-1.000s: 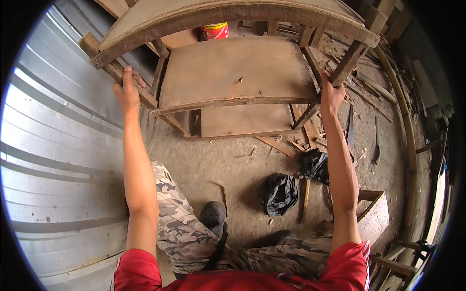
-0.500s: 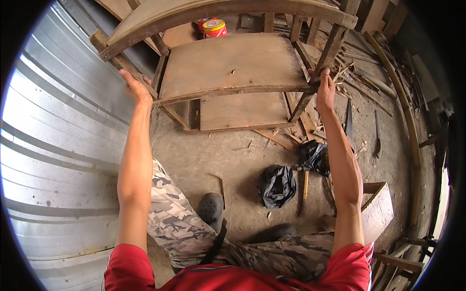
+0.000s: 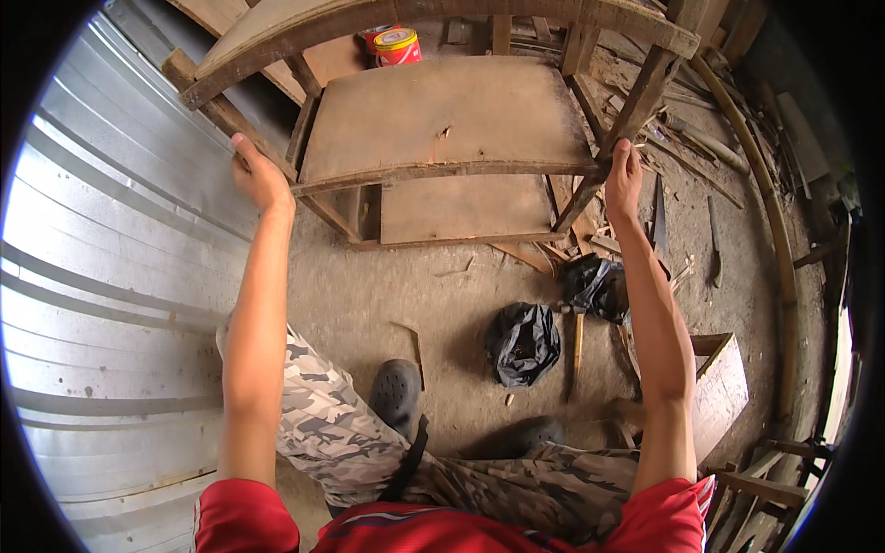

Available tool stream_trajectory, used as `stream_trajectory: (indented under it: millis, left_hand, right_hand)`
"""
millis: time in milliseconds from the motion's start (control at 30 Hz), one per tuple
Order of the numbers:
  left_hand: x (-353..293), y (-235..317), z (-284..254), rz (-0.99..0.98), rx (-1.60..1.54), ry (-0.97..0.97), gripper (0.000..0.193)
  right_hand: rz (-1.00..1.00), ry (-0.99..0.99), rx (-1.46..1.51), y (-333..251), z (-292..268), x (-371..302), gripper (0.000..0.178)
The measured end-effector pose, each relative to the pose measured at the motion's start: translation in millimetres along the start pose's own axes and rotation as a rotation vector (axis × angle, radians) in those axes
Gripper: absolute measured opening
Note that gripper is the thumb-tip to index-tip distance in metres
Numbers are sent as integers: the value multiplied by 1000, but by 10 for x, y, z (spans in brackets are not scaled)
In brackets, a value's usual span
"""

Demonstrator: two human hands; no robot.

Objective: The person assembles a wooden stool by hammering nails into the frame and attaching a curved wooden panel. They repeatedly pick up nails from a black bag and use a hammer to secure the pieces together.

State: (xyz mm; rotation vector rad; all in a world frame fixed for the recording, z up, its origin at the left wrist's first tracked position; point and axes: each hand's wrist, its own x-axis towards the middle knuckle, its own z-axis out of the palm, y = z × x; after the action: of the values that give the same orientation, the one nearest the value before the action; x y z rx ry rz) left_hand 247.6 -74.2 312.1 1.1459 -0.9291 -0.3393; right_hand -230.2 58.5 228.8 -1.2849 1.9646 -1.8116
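I see an unfinished wooden chair frame (image 3: 442,120) standing on the dirt floor straight ahead of me, its flat plywood seat dusty and bare, a curved top rail arching across the upper edge of the view and a lower panel visible beneath the seat. My left hand (image 3: 258,175) is wrapped around the slanted leg post on the chair's left side, fingers closed on the wood, arm stretched nearly straight. My right hand (image 3: 623,180) grips the angled post at the seat's right corner, fingers curled around it, arm likewise extended. A red and yellow tin (image 3: 398,46) sits just behind the seat. A corrugated metal wall (image 3: 101,276) runs along my left, and two black plastic bags (image 3: 523,343) lie on the floor near my right arm.
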Motion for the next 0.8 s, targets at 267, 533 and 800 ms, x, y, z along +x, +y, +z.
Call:
stream_trajectory:
  millis: [267, 533, 800]
  left_hand:
    - [-1530, -1196, -572, 218, 528, -660, 28]
    - [-1939, -1785, -417, -61, 1244, -1142, 76]
    - [-1875, -2067, -469, 152, 1328, -1212, 76]
  right_hand:
    - [219, 300, 171, 127, 209, -243, 60]
    - [223, -567, -570, 1512, 186, -1142, 38]
    - [331, -706, -779, 1278, 646, -1276, 67]
